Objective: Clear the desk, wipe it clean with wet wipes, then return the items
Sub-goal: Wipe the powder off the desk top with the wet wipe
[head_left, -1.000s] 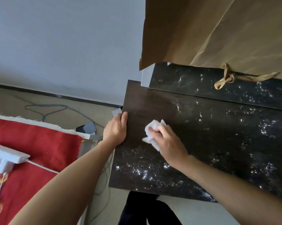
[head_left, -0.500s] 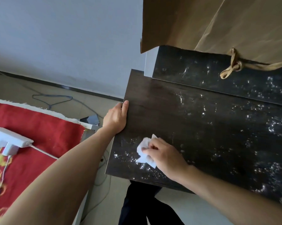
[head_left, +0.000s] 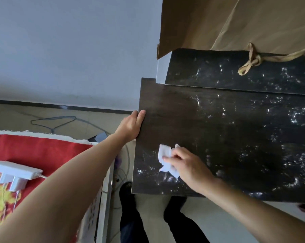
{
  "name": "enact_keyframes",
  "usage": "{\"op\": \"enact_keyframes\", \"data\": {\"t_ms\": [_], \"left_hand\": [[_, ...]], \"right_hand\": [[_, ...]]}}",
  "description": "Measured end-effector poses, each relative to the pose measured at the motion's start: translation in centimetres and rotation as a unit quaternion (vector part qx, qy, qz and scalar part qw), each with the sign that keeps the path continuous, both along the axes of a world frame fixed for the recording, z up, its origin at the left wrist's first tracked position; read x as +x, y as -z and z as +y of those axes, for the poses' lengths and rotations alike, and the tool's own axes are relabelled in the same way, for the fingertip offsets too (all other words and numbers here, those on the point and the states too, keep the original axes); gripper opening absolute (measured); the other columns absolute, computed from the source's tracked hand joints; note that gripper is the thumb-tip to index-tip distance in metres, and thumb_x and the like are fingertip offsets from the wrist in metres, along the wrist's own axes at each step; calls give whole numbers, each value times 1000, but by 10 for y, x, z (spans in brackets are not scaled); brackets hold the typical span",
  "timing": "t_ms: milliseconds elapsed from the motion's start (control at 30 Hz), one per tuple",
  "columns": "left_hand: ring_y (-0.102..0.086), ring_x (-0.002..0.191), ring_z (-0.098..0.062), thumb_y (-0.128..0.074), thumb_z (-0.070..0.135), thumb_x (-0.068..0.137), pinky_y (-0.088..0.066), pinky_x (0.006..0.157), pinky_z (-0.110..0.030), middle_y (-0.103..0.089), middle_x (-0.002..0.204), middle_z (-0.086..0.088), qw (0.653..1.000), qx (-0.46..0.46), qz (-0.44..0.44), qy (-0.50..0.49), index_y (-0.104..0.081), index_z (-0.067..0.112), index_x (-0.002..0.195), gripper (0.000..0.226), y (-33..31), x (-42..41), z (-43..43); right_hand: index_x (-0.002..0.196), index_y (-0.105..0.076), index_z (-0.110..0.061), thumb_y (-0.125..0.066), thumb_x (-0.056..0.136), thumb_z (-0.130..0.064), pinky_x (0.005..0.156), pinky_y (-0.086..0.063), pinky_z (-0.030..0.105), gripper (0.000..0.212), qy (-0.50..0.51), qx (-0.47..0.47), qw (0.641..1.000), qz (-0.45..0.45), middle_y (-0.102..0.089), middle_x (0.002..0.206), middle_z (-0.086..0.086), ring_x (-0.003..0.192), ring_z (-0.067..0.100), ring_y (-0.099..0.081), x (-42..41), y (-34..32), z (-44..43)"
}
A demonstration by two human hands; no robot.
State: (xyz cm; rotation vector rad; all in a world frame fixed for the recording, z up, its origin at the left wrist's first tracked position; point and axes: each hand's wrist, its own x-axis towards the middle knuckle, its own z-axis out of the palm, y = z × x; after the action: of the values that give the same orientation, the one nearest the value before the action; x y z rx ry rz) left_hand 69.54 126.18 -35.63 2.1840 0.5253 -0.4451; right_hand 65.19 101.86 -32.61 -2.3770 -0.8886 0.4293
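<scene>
White wipe (head_left: 164, 153) in right hand (head_left: 189, 166), dark desk (head_left: 218, 130)

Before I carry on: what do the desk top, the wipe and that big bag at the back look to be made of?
Desk: dark wood-grain laminate or veneer, it seems; smooth, with wet streaks glinting. Wipe: white, soft nonwoven sheet, crumpled under the right hand. Bag: matte brown paper, creased, with a flat tied handle, paper or fabric.
</scene>
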Motion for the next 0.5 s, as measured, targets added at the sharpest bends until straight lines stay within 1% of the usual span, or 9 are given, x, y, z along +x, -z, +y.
{"op": "enact_keyframes", "data": {"t_ms": [33,67,133,167,233,300,367,433,500], "left_hand": [[-55,90,-35,-21,58,97,-43,85,-48,-61,90,-14,1000,-5,4,16,-49,6,88,60,0,2,4],[-56,88,-35,-21,61,95,-45,84,-50,-61,88,-14,999,-11,6,33,-50,6,89,63,0,4,8],[-60,81,-34,-20,73,86,-50,76,-55,-62,84,-15,998,-31,17,56,-50,7,90,73,1,8,16],[-63,76,-33,-20,77,82,-52,72,-56,-62,82,-15,997,-40,23,69,-50,7,91,76,2,10,21],[-65,70,-34,-23,74,85,-54,69,-56,-62,79,-16,993,-58,38,98,-49,6,93,73,2,14,27],[-67,68,-34,-26,69,89,-57,65,-53,-63,79,-18,989,-75,55,119,-48,5,96,67,-2,18,33],[-68,69,-33,-27,66,91,-58,62,-52,-63,82,-19,984,-90,70,139,-47,6,100,64,-5,22,36],[-68,71,-32,-27,66,91,-58,60,-52,-63,85,-19,980,-99,80,152,-47,6,104,64,-6,24,39],[-68,71,-32,-28,66,91,-58,61,-51,-63,87,-19,979,-104,83,157,-47,6,106,64,-5,25,40]], "right_hand": [[94,-66,-25,-56,88,-22,72,-49,31,12,70,-3,997,-19,-52,85,-5,84,20,-55,17,4,7],[97,-69,-23,-61,83,-12,67,-49,32,20,132,-16,989,-59,-54,86,-1,82,24,-57,32,8,18],[109,-68,-15,-63,78,0,65,-50,35,35,193,-40,977,-86,-55,92,7,84,28,-56,36,13,42],[112,-65,-15,-59,81,-2,66,-50,35,35,196,-47,976,-77,-55,94,8,86,27,-54,24,12,56],[113,-62,-16,-48,85,-12,66,-49,35,32,140,-37,987,-64,-52,93,5,86,23,-51,-22,8,71],[111,-62,-17,-43,85,-19,66,-50,36,32,69,-15,997,-34,-50,88,2,83,20,-49,-69,-2,72],[109,-65,-16,-39,87,-22,75,-53,35,34,55,-3,998,1,-51,87,2,83,18,-50,-80,-4,64],[109,-67,-16,-44,87,-15,78,-52,38,31,115,-8,993,-16,-55,90,5,86,21,-52,-54,3,64],[111,-67,-16,-57,81,-1,71,-52,40,35,206,-32,976,-67,-55,90,8,83,29,-54,-17,11,75]]}}
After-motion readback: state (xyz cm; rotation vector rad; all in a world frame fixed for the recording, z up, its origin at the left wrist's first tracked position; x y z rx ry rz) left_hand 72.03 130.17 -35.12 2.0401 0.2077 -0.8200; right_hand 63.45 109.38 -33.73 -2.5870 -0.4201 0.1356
